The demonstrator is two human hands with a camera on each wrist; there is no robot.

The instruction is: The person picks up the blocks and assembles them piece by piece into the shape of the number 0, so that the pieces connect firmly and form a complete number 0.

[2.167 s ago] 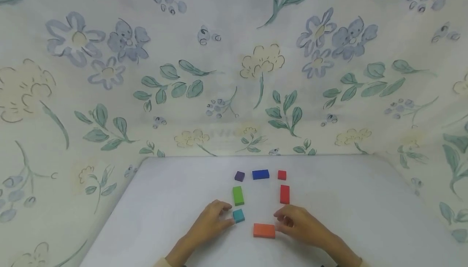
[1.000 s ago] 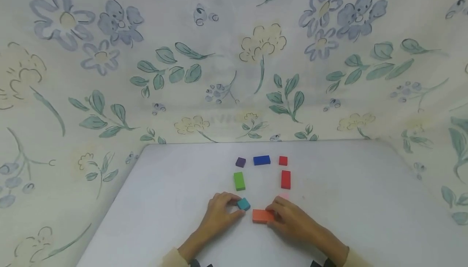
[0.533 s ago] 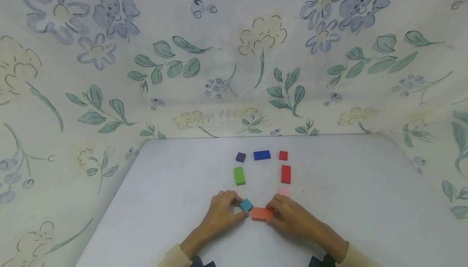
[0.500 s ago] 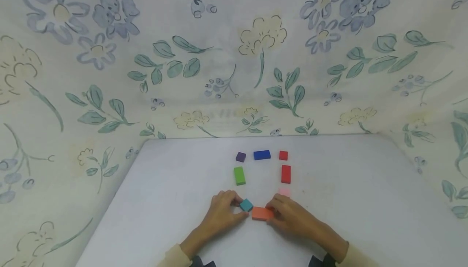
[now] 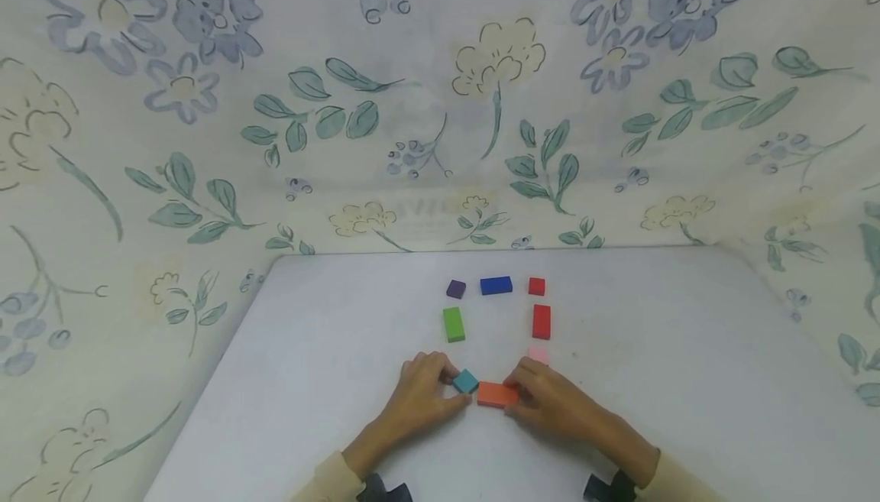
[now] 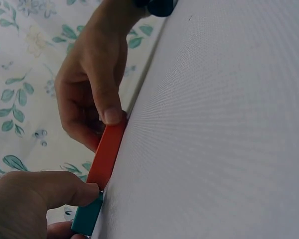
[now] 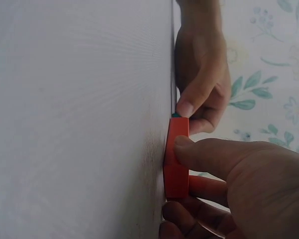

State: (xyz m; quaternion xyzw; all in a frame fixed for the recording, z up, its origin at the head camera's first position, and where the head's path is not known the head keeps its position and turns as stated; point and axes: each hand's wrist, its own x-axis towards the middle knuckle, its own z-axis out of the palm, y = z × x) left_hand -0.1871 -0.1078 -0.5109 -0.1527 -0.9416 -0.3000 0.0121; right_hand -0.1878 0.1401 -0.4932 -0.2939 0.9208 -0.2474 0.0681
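Note:
In the head view my left hand [image 5: 425, 391] pinches a small teal block [image 5: 465, 381] between thumb and fingers, and the block sits turned like a diamond. Just right of it lies an orange rectangular block [image 5: 496, 394], its right end held between the thumb and fingers of my right hand [image 5: 555, 401]. The left wrist view shows the teal block [image 6: 87, 215] very close to the end of the orange block [image 6: 107, 155]; whether they touch is hard to tell. Both blocks rest on the white table. From the right wrist, my left hand hides most of the teal block.
Beyond my hands stand a green block [image 5: 454, 325], a purple cube [image 5: 456, 289], a blue block [image 5: 496, 286], a small red cube [image 5: 536, 286] and a longer red block [image 5: 541, 322]. A pink block [image 5: 538, 354] is partly behind my right hand. Floral cloth [image 5: 412, 105] surrounds the white table [image 5: 309, 334].
Since the earliest frame, my left hand has taken the teal block, brought it rightward and turned it beside the orange one. My right hand has gripped the orange block. The view has tilted downward.

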